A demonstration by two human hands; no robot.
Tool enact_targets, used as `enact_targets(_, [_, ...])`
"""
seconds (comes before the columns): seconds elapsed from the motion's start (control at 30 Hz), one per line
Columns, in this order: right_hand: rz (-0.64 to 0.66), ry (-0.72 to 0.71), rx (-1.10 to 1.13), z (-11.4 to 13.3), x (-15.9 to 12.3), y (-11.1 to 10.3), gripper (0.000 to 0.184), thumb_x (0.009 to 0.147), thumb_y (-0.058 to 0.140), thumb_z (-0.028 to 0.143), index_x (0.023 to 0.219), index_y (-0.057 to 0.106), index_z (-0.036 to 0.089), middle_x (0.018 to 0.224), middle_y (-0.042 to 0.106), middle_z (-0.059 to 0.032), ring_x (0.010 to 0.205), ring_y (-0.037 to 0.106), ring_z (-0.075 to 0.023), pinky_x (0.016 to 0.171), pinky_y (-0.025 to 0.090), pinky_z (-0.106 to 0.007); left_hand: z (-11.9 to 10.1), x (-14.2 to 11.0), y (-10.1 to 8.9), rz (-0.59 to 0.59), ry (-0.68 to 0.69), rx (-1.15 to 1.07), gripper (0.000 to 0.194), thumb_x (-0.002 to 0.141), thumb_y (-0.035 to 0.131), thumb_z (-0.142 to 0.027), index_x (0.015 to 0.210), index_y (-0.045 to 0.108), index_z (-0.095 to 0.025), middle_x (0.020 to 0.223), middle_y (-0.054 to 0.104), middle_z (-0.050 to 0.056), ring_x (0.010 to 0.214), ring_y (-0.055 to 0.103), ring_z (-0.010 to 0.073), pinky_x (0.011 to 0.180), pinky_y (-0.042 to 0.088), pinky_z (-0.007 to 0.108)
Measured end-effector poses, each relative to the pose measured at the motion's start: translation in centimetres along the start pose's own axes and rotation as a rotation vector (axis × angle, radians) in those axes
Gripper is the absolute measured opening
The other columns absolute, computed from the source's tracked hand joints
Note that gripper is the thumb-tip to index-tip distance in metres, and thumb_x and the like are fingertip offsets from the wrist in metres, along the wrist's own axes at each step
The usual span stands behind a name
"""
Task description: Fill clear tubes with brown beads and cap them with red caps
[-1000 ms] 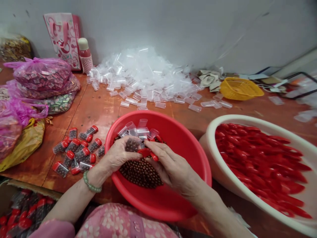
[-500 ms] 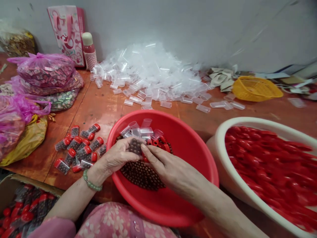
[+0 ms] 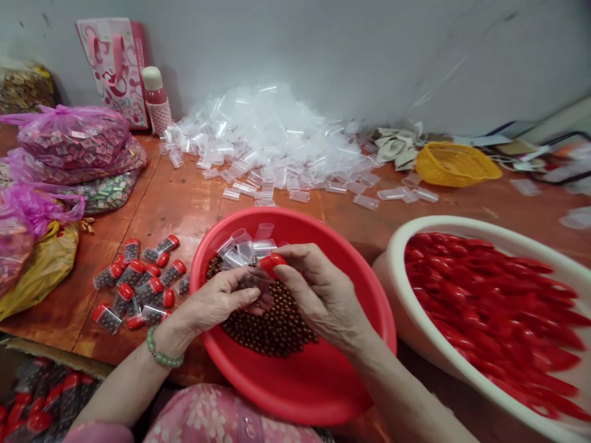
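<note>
Over the red basin (image 3: 295,400), my left hand (image 3: 221,301) is closed round a clear plastic case (image 3: 253,280). How many beads are inside it cannot be made out. Between thumb and fingers, my right hand (image 3: 323,295) pinches a red cap (image 3: 272,264) at the case's far right end; whether it is seated there is unclear. Below both hands, brown beads (image 3: 281,335) lie heaped in the basin. Clear empty cases (image 3: 240,246) rest on the beads at the basin's back left.
Filled, red-capped cases (image 3: 133,277) lie left of the basin. A white tub (image 3: 397,271) of red caps (image 3: 480,307) stands at right. Behind are a pile of clear cases (image 3: 272,135), a yellow basket (image 3: 455,163), a bottle (image 3: 157,101) and tied bags (image 3: 69,141).
My right hand has turned and now shows a red cap at the case's end. Dark beads showed in the case before; now it looks paler. The view has shifted slightly.
</note>
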State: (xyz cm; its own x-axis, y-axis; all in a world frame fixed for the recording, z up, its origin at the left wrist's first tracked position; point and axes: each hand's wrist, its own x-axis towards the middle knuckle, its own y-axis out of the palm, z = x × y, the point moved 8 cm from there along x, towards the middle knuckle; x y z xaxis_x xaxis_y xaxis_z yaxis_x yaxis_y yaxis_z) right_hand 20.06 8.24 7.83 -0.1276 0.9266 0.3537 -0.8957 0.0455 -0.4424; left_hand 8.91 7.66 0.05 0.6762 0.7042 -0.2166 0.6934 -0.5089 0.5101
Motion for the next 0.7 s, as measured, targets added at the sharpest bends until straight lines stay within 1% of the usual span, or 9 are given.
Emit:
enact_targets(0.13, [0.02, -0.056, -0.112, 0.6, 0.1, 0.8, 0.009, 0.093, 0.05, 0.025, 0.096, 0.057, 0.022, 0.068, 0.065, 0.0017, 0.056, 0.063, -0.0118, 0.053, 0.05, -0.021, 0.0, 0.1, 0.2, 0.016, -0.006, 0.02, 0.04, 0.077, 0.07, -0.042, 0.103, 0.062, -0.013, 0.084, 0.061, 0.003, 0.075, 0.058, 0.0102, 0.075, 0.048, 0.026])
enact_targets(0.2, [0.016, -0.09, -0.16, 0.7, 0.0, 0.8, 0.009, 0.092, 0.05, 0.023, 0.097, 0.058, 0.022, 0.071, 0.066, 0.0009, 0.058, 0.063, -0.0122, 0.055, 0.05, -0.022, -0.1, 0.1, 0.3, 0.019, -0.005, 0.04, 0.041, 0.077, 0.07, -0.045, 0.101, 0.061, -0.013, 0.083, 0.06, 0.003, 0.075, 0.058, 0.0111, 0.074, 0.048, 0.027])
enact_targets(0.3, [0.036, -0.155, -0.209, 1.0, -0.1, 0.8, 0.011, 0.091, 0.052, 0.02, 0.099, 0.06, 0.02, 0.078, 0.069, -0.0017, 0.067, 0.066, -0.0136, 0.062, 0.053, -0.023, -0.2, 0.1, 0.2, 0.006, -0.018, 0.09, 0.039, 0.079, 0.067, -0.045, 0.098, 0.058, -0.012, 0.081, 0.059, 0.003, 0.075, 0.058, 0.0116, 0.073, 0.047, 0.027])
enact_targets(0.37, [0.056, -0.171, -0.218, 0.9, -0.1, 0.9, 0.011, 0.091, 0.053, 0.018, 0.098, 0.061, 0.02, 0.079, 0.07, -0.0024, 0.069, 0.067, -0.0138, 0.065, 0.054, -0.024, -0.2, 0.1, 0.2, -0.006, -0.027, 0.13, 0.034, 0.081, 0.064, -0.042, 0.096, 0.056, -0.012, 0.08, 0.058, 0.003, 0.073, 0.057, 0.0109, 0.071, 0.046, 0.026])
enact_targets(0.53, [0.097, -0.177, -0.221, 0.6, -0.2, 1.0, 0.014, 0.09, 0.055, 0.015, 0.1, 0.063, 0.019, 0.08, 0.071, -0.0028, 0.068, 0.067, -0.0131, 0.066, 0.054, -0.023, 0.1, 0.1, 0.1, -0.039, -0.085, 0.253, 0.013, 0.086, 0.052, -0.025, 0.092, 0.052, -0.013, 0.078, 0.056, 0.001, 0.067, 0.053, 0.0084, 0.065, 0.043, 0.024])
enact_targets(0.63, [0.164, -0.178, -0.218, 0.5, -0.3, 1.3, 0.015, 0.09, 0.055, 0.015, 0.101, 0.064, 0.018, 0.077, 0.07, -0.0023, 0.065, 0.066, -0.0121, 0.063, 0.054, -0.022, 0.2, 0.1, 0.2, -0.033, -0.13, 0.289, 0.008, 0.088, 0.049, -0.021, 0.09, 0.051, -0.014, 0.077, 0.055, 0.0, 0.066, 0.052, 0.0082, 0.064, 0.042, 0.024])
enact_targets(0.7, [0.204, -0.192, -0.221, 0.5, -0.5, 1.4, 0.015, 0.09, 0.056, 0.017, 0.103, 0.064, 0.018, 0.079, 0.07, -0.0034, 0.068, 0.066, -0.0128, 0.065, 0.055, -0.022, 0.2, 0.1, 0.4, -0.017, -0.13, 0.288, 0.008, 0.088, 0.049, -0.022, 0.089, 0.05, -0.014, 0.076, 0.054, 0.0, 0.065, 0.05, 0.008, 0.063, 0.041, 0.023])
